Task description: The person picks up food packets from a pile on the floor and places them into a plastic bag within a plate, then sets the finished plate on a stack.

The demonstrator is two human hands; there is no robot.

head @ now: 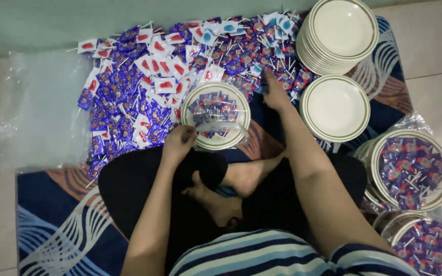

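Your left hand [178, 143] was closed on the near-left rim of a white plate [193, 105], fingers curled over the edge and pinching it together with the clear plastic wrap [221, 128] draped over the front of the plate. The plate sat on the patterned mat [57, 225] just ahead of your crossed legs, partly filled with purple-wrapped lollipops [215, 108].

Your right hand [274, 94] was stretched forward past the plate's right side, palm down, fingers [268, 75] extended flat and fairly narrow, tips touching the edge of the loose pile of lollipops [124, 102]. Couldn't tell if it had anything pinched; nothing visibly held.

The pile spread across the mat from left to upper middle, mostly purple wrappers mixed with white-and-red and white-and-blue ones, sticks pointing every way.

Right of your right hand: one empty white plate with a green rim line [335, 107], and behind it a tall stack of the same plates [341, 30]. Far right, two filled plates [410, 168] wrapped in clear plastic, stacked near your right knee, a second filled stack [428, 245] below it.

Crumpled clear plastic sheet [37, 112] lay on the floor left of the pile.
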